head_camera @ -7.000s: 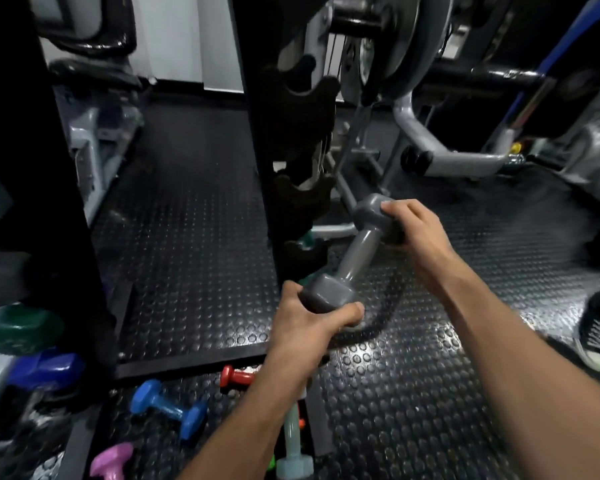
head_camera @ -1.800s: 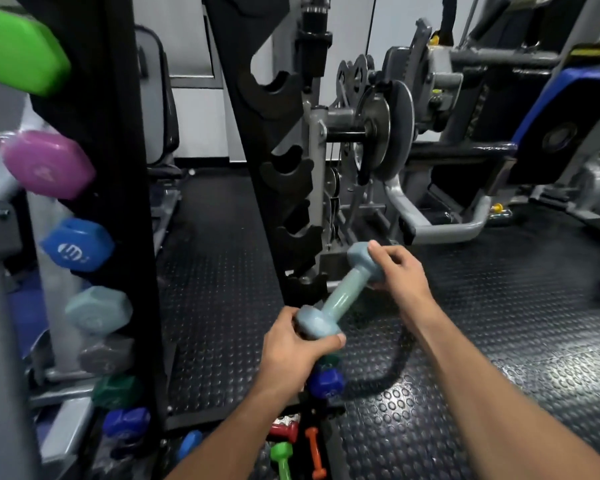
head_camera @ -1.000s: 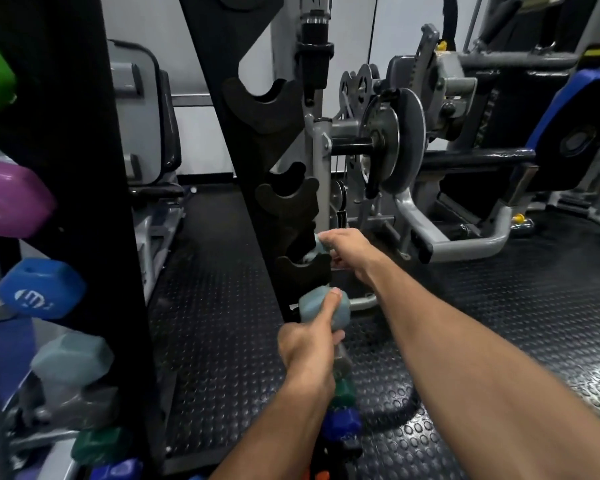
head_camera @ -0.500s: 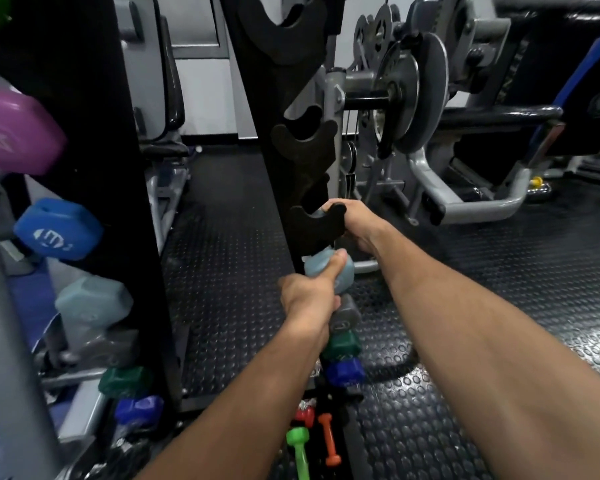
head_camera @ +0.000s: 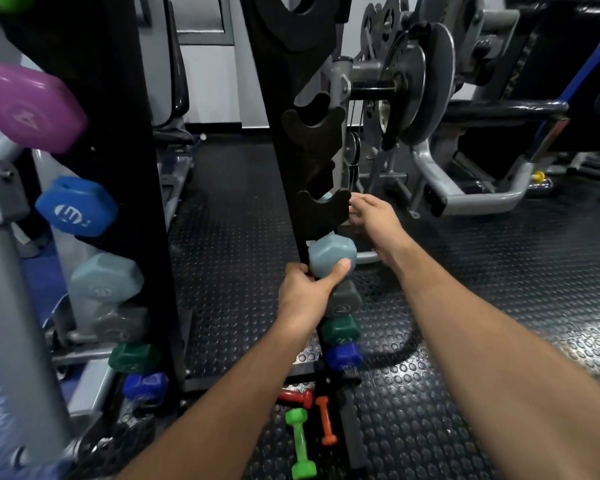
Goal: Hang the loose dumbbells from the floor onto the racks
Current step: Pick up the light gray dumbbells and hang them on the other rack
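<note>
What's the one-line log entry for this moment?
step: racking teal dumbbell | left hand: holds near head | right hand: at far end behind rack | floor: green dumbbell

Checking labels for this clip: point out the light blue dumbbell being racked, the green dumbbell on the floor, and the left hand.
light blue dumbbell (head_camera: pixel 330 253): head view, near hexagonal end.
green dumbbell (head_camera: pixel 301 443): head view, handle.
left hand (head_camera: pixel 307 296): head view, back of hand.

The gym is dim where I stand, with the black rack (head_camera: pixel 284 98) almost featureless. Glare gleams off the studded rubber floor (head_camera: pixel 551 341) at right. My right forearm (head_camera: pixel 534 375) blurs near the lens; the wide angle bends the edges.
</note>
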Demonstrator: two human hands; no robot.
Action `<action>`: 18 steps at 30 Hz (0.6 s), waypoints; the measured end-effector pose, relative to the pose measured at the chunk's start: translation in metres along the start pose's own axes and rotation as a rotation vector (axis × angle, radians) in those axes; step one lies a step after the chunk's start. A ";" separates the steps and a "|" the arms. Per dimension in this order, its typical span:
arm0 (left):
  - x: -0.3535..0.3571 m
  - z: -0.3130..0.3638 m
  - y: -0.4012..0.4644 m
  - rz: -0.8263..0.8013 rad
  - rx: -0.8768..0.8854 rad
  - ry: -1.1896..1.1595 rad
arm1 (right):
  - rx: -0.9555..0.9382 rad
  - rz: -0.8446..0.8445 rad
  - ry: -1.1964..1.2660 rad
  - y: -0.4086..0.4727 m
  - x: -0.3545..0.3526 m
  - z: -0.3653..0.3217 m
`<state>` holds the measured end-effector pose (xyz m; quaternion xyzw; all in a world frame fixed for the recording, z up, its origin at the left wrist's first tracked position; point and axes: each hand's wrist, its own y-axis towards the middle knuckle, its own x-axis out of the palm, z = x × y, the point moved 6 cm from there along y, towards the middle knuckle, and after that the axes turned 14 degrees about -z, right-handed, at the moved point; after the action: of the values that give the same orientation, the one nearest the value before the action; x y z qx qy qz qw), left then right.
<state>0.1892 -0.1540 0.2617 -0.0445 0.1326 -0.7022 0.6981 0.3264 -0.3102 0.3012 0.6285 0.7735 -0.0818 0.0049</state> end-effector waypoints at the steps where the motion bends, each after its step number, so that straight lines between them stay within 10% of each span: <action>1: -0.002 -0.005 -0.003 -0.019 0.000 0.024 | -0.019 0.014 -0.006 -0.010 0.000 0.002; 18: -0.064 -0.202 -0.044 -0.035 -0.286 0.247 | 0.206 0.405 0.110 -0.183 0.057 0.249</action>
<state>0.0983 -0.0656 0.0867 -0.0588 0.3149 -0.6885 0.6506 0.1128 -0.3239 0.0711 0.7717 0.6180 -0.1234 -0.0853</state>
